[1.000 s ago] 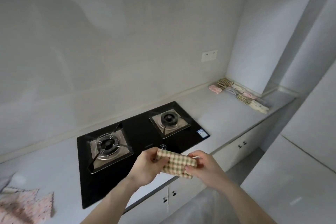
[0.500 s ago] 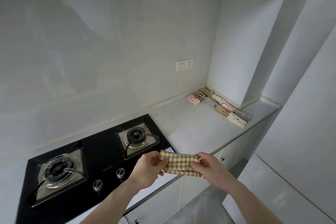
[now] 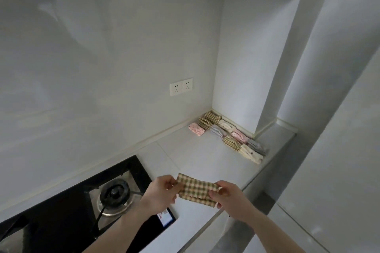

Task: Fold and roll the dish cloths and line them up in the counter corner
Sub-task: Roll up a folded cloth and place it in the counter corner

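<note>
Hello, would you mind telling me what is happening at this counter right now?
A person is holding a folded checked cloth in the air above the counter, the left hand pinching one end and the right hand the other. It has not been set down yet. In the far corner, a group of rolled cloths already lies lined up along the wall, beyond the hob.
</note>
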